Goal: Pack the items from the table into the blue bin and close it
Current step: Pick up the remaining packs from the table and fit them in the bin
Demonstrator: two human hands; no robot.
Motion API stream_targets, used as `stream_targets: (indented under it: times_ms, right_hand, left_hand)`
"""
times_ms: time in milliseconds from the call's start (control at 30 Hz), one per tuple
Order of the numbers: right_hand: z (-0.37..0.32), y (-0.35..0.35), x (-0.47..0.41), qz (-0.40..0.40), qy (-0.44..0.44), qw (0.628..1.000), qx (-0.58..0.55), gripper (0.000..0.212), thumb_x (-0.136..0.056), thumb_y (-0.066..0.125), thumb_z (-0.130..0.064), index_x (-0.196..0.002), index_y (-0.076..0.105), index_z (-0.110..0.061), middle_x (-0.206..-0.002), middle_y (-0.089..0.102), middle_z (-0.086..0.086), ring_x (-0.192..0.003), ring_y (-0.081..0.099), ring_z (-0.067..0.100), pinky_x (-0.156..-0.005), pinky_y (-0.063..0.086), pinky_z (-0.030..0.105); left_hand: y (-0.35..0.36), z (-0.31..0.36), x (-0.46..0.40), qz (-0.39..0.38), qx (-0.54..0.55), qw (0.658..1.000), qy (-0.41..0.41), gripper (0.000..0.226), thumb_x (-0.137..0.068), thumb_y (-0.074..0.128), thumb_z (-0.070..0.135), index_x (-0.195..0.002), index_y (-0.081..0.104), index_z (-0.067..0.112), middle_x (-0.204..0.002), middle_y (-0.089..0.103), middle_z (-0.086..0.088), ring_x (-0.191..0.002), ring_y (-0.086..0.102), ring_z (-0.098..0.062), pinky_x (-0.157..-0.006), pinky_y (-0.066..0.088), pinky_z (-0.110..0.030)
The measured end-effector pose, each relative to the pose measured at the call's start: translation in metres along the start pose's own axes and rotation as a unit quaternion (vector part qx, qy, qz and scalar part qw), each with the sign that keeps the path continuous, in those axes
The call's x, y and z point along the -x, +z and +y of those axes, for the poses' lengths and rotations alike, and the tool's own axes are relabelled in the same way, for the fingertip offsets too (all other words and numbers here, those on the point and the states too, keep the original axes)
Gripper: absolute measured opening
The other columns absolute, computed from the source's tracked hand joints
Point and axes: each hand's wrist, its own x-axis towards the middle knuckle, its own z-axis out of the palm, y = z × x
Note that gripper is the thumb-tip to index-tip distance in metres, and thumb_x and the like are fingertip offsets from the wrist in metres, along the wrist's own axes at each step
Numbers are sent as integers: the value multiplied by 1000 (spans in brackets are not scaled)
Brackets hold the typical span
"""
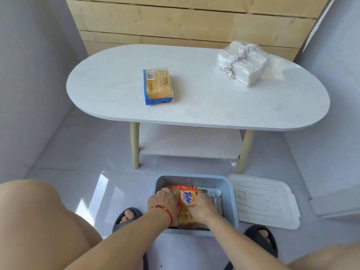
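Note:
The blue bin (229, 191) stands open on the floor between my feet, with orange packets and a grey item inside. Both my hands are down in it. My right hand (202, 206) grips an orange Tide packet (188, 196), held upright. My left hand (165, 199), with a red string on its wrist, rests on the orange packets at the bin's left side. On the white table (214, 106) lie a yellow soap pack in a blue wrapper (157, 86) near the middle and a clear-wrapped white bundle (241, 63) at the far right.
The bin's white lid (266, 201) lies flat on the floor right of the bin. The table has a lower shelf (187, 143) and wooden legs. My feet in dark slippers flank the bin. Grey walls stand on both sides.

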Motion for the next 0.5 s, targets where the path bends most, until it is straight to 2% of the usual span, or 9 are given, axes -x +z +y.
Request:
stream_targets:
  times_ms: [67,133,200,233,300,367,433,500]
  right_hand:
    - [0,-11,-3,-50,-14,999,15,19,-88,68,-22,-106,68,-22,-101,71,-1,-92,67,17,-77,54,31]
    - [-2,-19,-3,-89,-18,995,51,9,-88,62,-20,-94,69,-18,-91,71,0,-84,67,16,-70,52,31]
    - [-19,-33,2,-88,-24,992,89,9,-88,58,-21,-84,64,-15,-86,67,2,-78,64,19,-61,46,30]
    - [-33,-41,7,-67,-42,992,104,10,-89,56,-21,-88,64,-16,-89,66,2,-78,64,20,-60,46,30]
    - [-70,-65,24,-4,-111,991,79,19,-92,56,-24,-104,69,-17,-98,70,2,-89,67,22,-67,49,31]
    - [-111,-99,49,63,-212,975,-23,19,-93,57,-20,-105,72,-19,-90,72,-3,-87,69,18,-70,49,29]
    - [-151,-132,74,156,-314,930,-111,18,-91,57,-12,-95,74,-19,-77,71,-7,-72,71,15,-65,53,29]
    - [-180,-156,79,257,-368,879,-156,19,-88,58,-10,-97,73,-19,-84,73,-6,-74,70,13,-71,55,28]
  left_hand:
    - [-16,-6,3,-29,13,999,3,57,-90,51,53,-134,51,16,-129,61,-5,-118,61,-26,-94,49,-39]
    - [-37,-12,10,-56,47,997,-13,52,-92,47,55,-128,55,18,-125,65,-2,-114,64,-24,-93,47,-37]
    - [-68,-21,18,-31,84,996,-20,51,-93,46,53,-126,57,16,-121,66,-4,-110,64,-25,-87,48,-35]
    - [-86,-26,25,-8,98,995,-18,52,-92,46,55,-123,58,14,-117,66,-6,-108,64,-27,-82,47,-34]
    - [-127,-37,43,58,123,990,-22,59,-90,46,62,-116,59,12,-110,66,-9,-104,65,-29,-76,45,-34]
    - [-172,-53,62,165,149,974,-43,55,-90,46,61,-110,62,12,-104,66,-11,-101,65,-34,-73,43,-34]
    - [-217,-73,77,291,193,934,-76,44,-89,51,54,-101,66,14,-96,63,-13,-96,63,-39,-72,42,-34]
    - [-251,-95,78,400,251,878,-77,34,-87,54,41,-99,67,13,-92,64,-15,-92,61,-41,-71,44,-36]
